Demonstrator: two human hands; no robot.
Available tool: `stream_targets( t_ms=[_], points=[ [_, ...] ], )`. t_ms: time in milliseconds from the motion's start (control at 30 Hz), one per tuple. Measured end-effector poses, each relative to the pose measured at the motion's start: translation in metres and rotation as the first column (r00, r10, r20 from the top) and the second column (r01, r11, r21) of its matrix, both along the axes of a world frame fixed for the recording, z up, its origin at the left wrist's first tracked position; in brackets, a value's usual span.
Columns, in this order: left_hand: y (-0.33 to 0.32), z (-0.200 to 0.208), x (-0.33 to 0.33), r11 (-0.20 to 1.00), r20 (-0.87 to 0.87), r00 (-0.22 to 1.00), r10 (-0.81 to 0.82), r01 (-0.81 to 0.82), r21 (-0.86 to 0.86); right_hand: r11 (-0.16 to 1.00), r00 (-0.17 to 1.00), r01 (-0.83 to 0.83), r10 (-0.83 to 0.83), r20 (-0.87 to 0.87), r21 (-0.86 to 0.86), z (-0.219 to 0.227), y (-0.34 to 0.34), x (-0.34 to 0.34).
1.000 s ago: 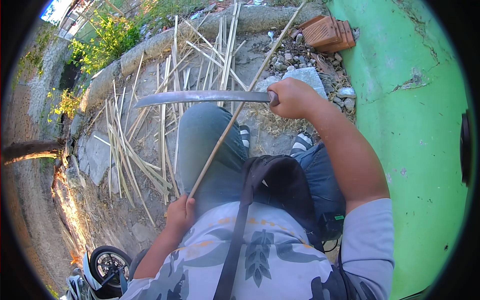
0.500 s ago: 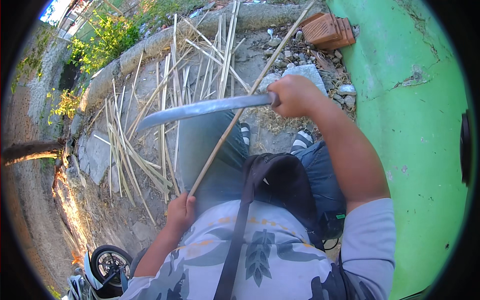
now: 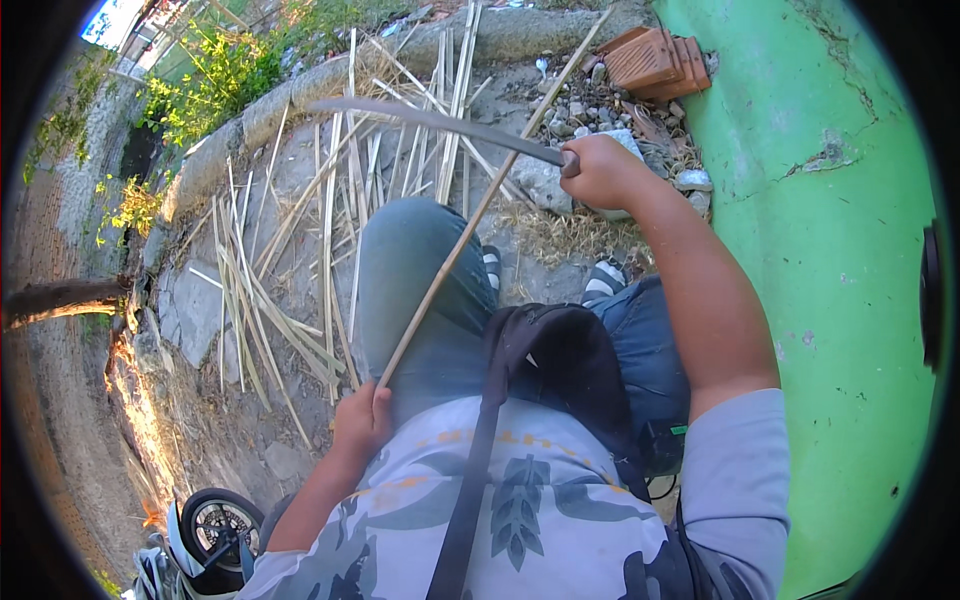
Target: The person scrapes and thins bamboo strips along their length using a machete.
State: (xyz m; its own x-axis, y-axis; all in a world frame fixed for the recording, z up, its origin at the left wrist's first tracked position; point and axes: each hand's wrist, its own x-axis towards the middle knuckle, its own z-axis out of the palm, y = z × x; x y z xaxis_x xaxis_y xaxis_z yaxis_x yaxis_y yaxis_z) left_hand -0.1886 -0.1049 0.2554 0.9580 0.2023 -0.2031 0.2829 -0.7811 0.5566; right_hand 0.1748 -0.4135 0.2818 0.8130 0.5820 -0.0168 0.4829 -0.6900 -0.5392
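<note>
My right hand (image 3: 605,175) is closed round the handle of a machete (image 3: 450,122), whose long blade points left and away from me. The blade crosses the upper part of a long, thin wooden stick (image 3: 465,235); whether the two touch I cannot tell. Near my left hip, my left hand (image 3: 362,425) grips the stick's near end, thumb on top. From there the stick slants up and to the right, over my bent left knee (image 3: 415,255), with its far end by the stone kerb.
Many split strips (image 3: 325,200) lie scattered on the ground ahead and left. Rubble (image 3: 590,115) and stacked orange tiles (image 3: 655,62) lie by the green wall (image 3: 820,300) at right. A motorbike wheel (image 3: 220,530) shows lower left. A black bag (image 3: 560,360) rests on my lap.
The machete's blade has swung up and away from me, its tip now farther off, and its flat shows less. My right hand has shifted slightly right. My left hand stays put on the stick.
</note>
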Motion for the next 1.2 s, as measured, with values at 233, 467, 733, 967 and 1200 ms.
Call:
stream_targets(
  t_ms=[233, 467, 733, 967, 1200],
  points=[
    [0.002, 0.000, -0.004, 1.000, -0.001, 1.000, 0.012, -0.012, -0.013, 0.988, 0.985, -0.154, 0.155, 0.079, -0.029, 0.010, 0.017, -0.022],
    [0.002, -0.001, 0.001, 0.998, -0.022, 0.999, 0.029, -0.030, -0.057, 0.995, 0.996, -0.092, 0.092, -0.004, -0.049, -0.004, 0.005, -0.002],
    [0.002, -0.002, -0.002, 1.000, -0.002, 1.000, 0.004, -0.004, -0.002, 0.990, 0.995, -0.077, 0.083, 0.051, -0.115, 0.012, 0.007, -0.004],
    [0.007, -0.010, -0.007, 1.000, 0.001, 1.000, -0.008, 0.008, 0.029, 0.996, 0.997, -0.066, 0.068, 0.027, -0.052, 0.012, 0.008, -0.007],
    [-0.001, 0.001, -0.001, 1.000, -0.015, 1.000, 0.006, -0.006, 0.030, 0.991, 0.991, -0.094, 0.084, -0.104, -0.097, 0.004, 0.009, -0.002]
  ],
)
